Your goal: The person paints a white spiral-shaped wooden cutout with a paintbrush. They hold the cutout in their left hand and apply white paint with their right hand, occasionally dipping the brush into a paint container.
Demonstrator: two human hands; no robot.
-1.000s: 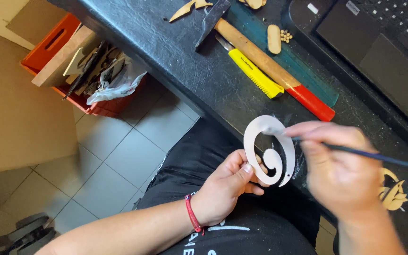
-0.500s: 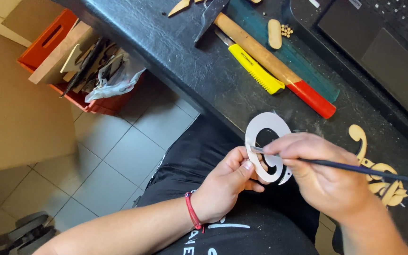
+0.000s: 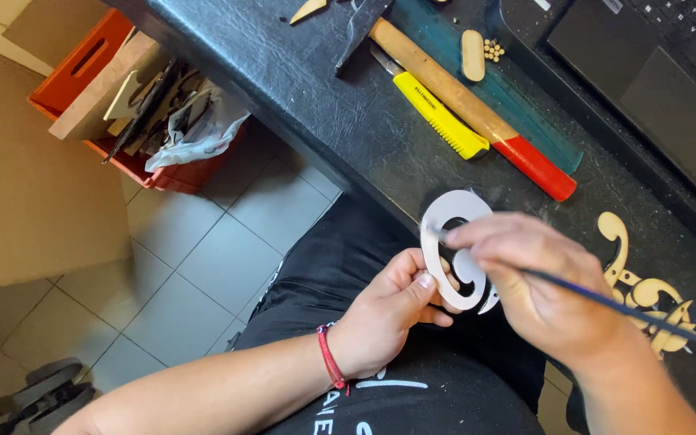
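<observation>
My left hand pinches the lower edge of a flat white spiral-shaped cutout, holding it upright over my lap at the black table's edge. My right hand grips a thin dark-handled paintbrush whose tip rests on the spiral's upper inner curve. The right hand hides the spiral's right half. A red cord bracelet sits on my left wrist.
The black tabletop bears a hammer with a wooden, red-tipped handle, a yellow utility knife, a teal ruler, small wooden pieces, ornate wooden cutouts and a laptop. An orange crate of scraps stands on the tiled floor.
My right hand swept the brush from the spiral's top down to its left inner edge, then slightly back up. The left hand kept the spiral steady.
</observation>
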